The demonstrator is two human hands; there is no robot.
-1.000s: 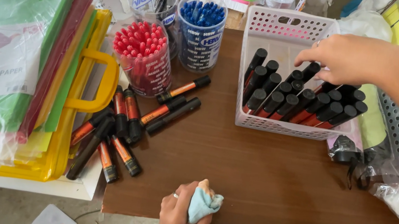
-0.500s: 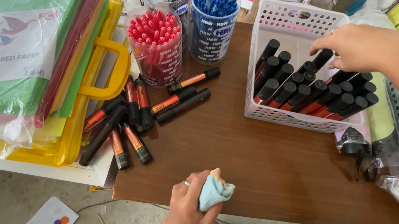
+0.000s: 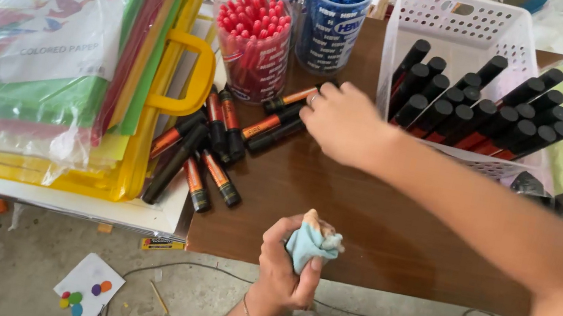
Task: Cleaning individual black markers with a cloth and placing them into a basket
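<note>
Reaching left across the brown table (image 3: 392, 231), the right hand (image 3: 341, 120) has its fingers closed on an orange-black marker (image 3: 290, 98), long axis slanting near-left to far-right. The left hand (image 3: 285, 257) clamps a light-blue cloth (image 3: 308, 243) at the near edge.

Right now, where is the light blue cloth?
In the head view, the cloth is bunched in the left hand at the table's near edge, below the right hand.

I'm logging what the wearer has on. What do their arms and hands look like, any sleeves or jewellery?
Both forearms are bare, with no sleeves or gloves in view. The right hand wears a thin ring on one finger. The left hand has a slim bracelet at the wrist.
</note>
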